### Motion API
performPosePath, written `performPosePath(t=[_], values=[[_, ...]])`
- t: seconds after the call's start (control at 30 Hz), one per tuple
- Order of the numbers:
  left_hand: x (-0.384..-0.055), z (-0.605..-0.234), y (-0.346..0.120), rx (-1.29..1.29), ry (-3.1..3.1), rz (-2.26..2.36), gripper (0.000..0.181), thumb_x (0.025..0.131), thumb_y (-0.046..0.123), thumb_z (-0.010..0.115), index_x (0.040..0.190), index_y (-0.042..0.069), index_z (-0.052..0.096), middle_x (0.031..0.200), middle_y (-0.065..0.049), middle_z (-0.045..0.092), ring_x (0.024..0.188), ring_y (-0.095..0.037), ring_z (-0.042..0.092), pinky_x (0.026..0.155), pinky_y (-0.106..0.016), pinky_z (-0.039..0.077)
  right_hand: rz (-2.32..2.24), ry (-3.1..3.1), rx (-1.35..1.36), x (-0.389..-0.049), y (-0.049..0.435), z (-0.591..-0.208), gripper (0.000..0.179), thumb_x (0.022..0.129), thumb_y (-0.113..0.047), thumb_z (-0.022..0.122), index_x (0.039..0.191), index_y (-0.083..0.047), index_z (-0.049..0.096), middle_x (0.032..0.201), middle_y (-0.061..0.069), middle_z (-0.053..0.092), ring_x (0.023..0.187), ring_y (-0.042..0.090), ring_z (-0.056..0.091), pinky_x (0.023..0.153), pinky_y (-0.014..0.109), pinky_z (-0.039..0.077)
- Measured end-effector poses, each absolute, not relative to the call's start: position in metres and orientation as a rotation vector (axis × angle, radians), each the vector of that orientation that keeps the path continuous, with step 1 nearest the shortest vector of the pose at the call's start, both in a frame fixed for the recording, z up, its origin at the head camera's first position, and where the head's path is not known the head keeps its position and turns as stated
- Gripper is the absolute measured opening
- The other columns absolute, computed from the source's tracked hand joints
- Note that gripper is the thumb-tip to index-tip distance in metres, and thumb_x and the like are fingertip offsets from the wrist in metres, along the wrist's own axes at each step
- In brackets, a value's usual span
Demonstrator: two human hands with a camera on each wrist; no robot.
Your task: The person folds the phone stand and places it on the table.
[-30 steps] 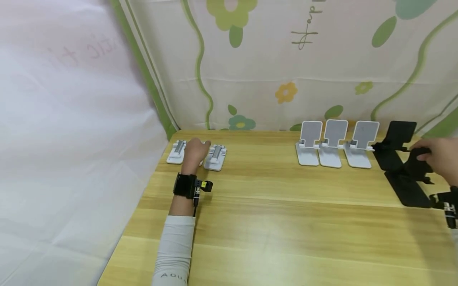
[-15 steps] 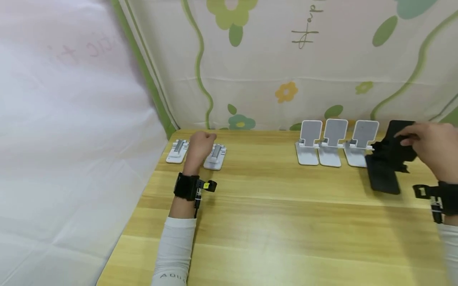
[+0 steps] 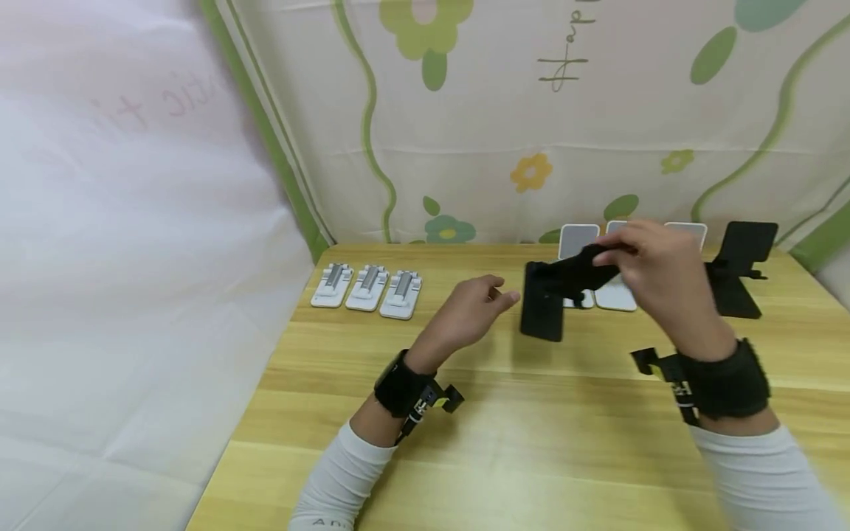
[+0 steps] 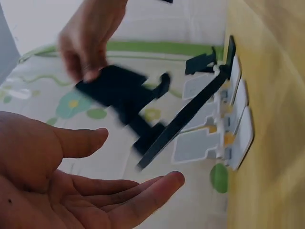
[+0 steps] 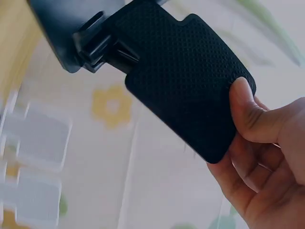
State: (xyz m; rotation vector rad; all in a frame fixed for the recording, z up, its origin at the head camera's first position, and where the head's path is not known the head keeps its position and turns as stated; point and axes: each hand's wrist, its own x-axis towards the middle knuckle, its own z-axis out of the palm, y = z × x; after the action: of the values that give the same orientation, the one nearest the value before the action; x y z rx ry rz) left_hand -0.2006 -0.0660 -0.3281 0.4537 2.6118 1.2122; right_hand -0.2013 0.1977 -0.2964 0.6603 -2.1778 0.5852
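A black folding phone stand (image 3: 543, 313) hangs above the table, its plate pinched between the thumb and fingers of my right hand (image 3: 664, 276). The right wrist view shows the textured face of that black phone stand (image 5: 171, 71) with the thumb pressed on its edge. My left hand (image 3: 468, 313) is just left of the stand's base, fingers spread and holding nothing. In the left wrist view, the base edge of the black stand (image 4: 186, 112) lies beyond my left thumb and fingertips, apparently apart from them.
Three folded white phone stands (image 3: 367, 287) lie in a row at the table's back left. Unfolded white phone stands (image 3: 616, 297) stand at the back right, partly hidden by my right hand. Another black phone stand (image 3: 733, 299) stands beyond them. A patterned curtain (image 3: 491, 133) backs the table.
My right hand has lifted a black phone stand and carried it left toward the middle. My left hand has left the folded white stands, moved right, and its fingers have spread.
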Motion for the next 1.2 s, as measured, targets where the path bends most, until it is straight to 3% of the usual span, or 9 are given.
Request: performPosePath(t=[0.03,0.2,0.47,0.57,0.67,0.8,0.93,0.97,1.2], values=[[-0.2,-0.33,-0.063,0.436,2.597,1.223,0.052,0.108,0.037,0.053,0.15,0.006,0.05,0.121,-0.009,0.071,0.099,-0.017,0.068,0.081,-0.031,0.056,0.609,-2.175,0.676,-0.2,0.189,-0.296,0.012,0.082,0.007,0.081,0.093,0.003,0.078,0.084,0.017,0.072,0.071,0.029,0.066,0.067,0.015,0.035],[-0.205,-0.339,-0.059,0.35,2.623,1.328,0.036,0.105,0.018,0.06,0.137,0.001,0.062,0.092,-0.007,0.07,0.068,-0.014,0.059,0.056,-0.024,0.04,0.667,-2.167,0.698,-0.2,0.166,-0.298,0.009,0.083,0.006,0.08,0.091,0.002,0.078,0.084,0.015,0.073,0.072,0.028,0.068,0.066,0.014,0.036],[-0.211,-0.341,-0.064,0.297,2.654,1.387,0.025,0.103,0.012,0.062,0.123,-0.001,0.069,0.083,-0.007,0.069,0.064,-0.014,0.06,0.054,-0.023,0.041,0.77,-2.154,0.654,-0.198,0.159,-0.305,0.012,0.084,0.011,0.077,0.092,0.002,0.078,0.087,0.014,0.073,0.076,0.026,0.069,0.075,0.017,0.046],[-0.211,-0.339,-0.067,0.295,2.643,1.429,0.027,0.104,0.011,0.061,0.126,-0.001,0.068,0.083,-0.012,0.07,0.063,-0.016,0.061,0.056,-0.023,0.042,0.808,-2.135,0.665,-0.198,0.159,-0.306,0.013,0.085,0.01,0.076,0.095,0.001,0.077,0.089,0.013,0.072,0.08,0.024,0.068,0.074,0.012,0.044],[-0.211,-0.337,-0.069,0.259,2.568,1.525,0.033,0.103,0.011,0.061,0.134,-0.001,0.064,0.102,-0.016,0.074,0.072,-0.016,0.067,0.064,-0.025,0.054,0.887,-2.119,0.676,-0.2,0.16,-0.308,0.019,0.084,0.007,0.078,0.102,0.0,0.077,0.095,0.012,0.072,0.086,0.023,0.067,0.076,0.01,0.041],[-0.211,-0.335,-0.071,0.225,2.367,1.687,0.025,0.102,0.008,0.061,0.124,-0.004,0.067,0.113,-0.017,0.071,0.086,-0.02,0.073,0.082,-0.036,0.063,1.068,-2.2,0.64,-0.204,0.162,-0.31,0.044,0.084,-0.005,0.082,0.127,-0.005,0.07,0.118,0.014,0.07,0.107,0.026,0.065,0.088,0.009,0.044],[-0.21,-0.332,-0.071,0.234,2.148,1.804,0.022,0.1,0.005,0.061,0.116,-0.007,0.07,0.108,-0.017,0.073,0.092,-0.026,0.076,0.085,-0.036,0.063,1.438,-2.362,0.597,-0.204,0.163,-0.309,0.061,0.092,-0.015,0.077,0.148,-0.011,0.053,0.138,0.012,0.061,0.125,0.015,0.061,0.1,0.009,0.046],[-0.209,-0.331,-0.071,0.236,2.104,1.827,0.027,0.099,0.005,0.062,0.122,-0.006,0.07,0.111,-0.018,0.075,0.093,-0.027,0.077,0.084,-0.035,0.063,1.512,-2.391,0.587,-0.204,0.163,-0.309,0.06,0.094,-0.017,0.075,0.149,-0.013,0.051,0.136,0.01,0.061,0.122,0.011,0.062,0.098,0.01,0.049],[-0.205,-0.327,-0.07,0.27,2.002,1.837,0.027,0.098,0.003,0.062,0.121,-0.01,0.069,0.111,-0.023,0.075,0.09,-0.026,0.078,0.083,-0.035,0.063,1.594,-2.379,0.651,-0.202,0.159,-0.312,0.045,0.097,-0.014,0.073,0.138,-0.005,0.06,0.112,-0.006,0.066,0.098,0.001,0.069,0.083,0.014,0.056]])
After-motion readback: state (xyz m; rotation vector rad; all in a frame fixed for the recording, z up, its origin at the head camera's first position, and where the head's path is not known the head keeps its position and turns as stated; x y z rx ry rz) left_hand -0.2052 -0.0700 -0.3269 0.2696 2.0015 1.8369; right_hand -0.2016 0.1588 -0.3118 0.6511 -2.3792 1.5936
